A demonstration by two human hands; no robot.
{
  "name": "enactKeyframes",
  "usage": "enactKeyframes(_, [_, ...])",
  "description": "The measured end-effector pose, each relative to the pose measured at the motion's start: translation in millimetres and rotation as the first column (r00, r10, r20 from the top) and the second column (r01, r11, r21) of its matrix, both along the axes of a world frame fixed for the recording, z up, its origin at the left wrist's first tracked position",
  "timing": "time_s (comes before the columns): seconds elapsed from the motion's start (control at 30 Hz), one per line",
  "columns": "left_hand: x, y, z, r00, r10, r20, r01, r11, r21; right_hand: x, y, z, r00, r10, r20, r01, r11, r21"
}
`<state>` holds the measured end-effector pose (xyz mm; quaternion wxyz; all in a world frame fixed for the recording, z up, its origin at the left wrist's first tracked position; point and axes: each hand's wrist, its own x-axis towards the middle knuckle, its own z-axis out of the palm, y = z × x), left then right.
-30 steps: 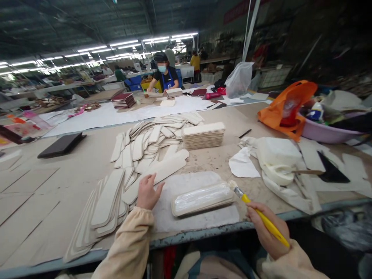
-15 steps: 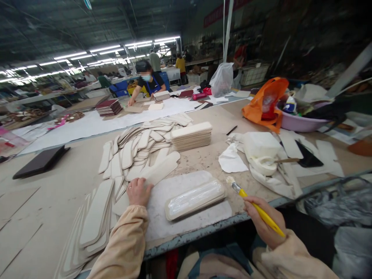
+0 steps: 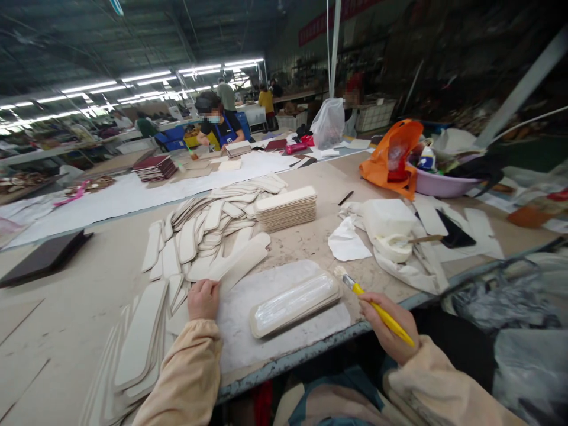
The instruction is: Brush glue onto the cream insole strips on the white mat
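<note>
Worktable (image 3: 310,236), widest thing, brown-covered. Heap of pale strips (image 3: 208,219) on its middle. Glossy-topped stack (image 3: 295,302) on white sheet (image 3: 284,269), near edge. Yellow-handled brush (image 3: 377,310), bristles just right of that stack, gripped in right hand (image 3: 393,328), fingers closed round handle. Left hand (image 3: 204,300), fingers partly curled, at a pale strip's end; grip unclear.

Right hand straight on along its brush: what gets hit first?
Brush first, the right hand would likely meet the neat stack of pale strips; the glossy-topped pile lies close beside that line, and height is hard to judge.
</note>
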<state>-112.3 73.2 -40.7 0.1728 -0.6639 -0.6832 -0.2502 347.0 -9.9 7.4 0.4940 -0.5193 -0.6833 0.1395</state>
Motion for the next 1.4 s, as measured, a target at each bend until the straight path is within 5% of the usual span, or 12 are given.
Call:
enactKeyframes(0.4, [5.4,2.6,-3.6,0.998,0.046,-0.035,-0.049,0.995,-0.092,-2.0,0.8,-1.4,1.0,0.029,-0.001,-0.029,0.999,-0.02])
enactKeyframes(0.9, [16.8,-0.4,29.4,0.981,-0.015,-0.195,-0.066,0.912,-0.405,-5.7,-3.3,3.5,0.998,0.057,-0.028,-0.058,0.998,-0.013])
enactKeyframes(1.23, [15.8,-4.3,31.8,0.981,-0.021,-0.193,-0.053,0.927,-0.372,1.3,-7.4,2.1,0.998,0.054,-0.031,-0.053,0.997,0.05])
enactKeyframes(1.4, [4.9,-4.0,41.9,0.98,0.127,-0.152,-0.157,0.966,-0.203,3.5,-6.5,-6.4,0.994,0.065,-0.091,-0.064,0.998,0.017])
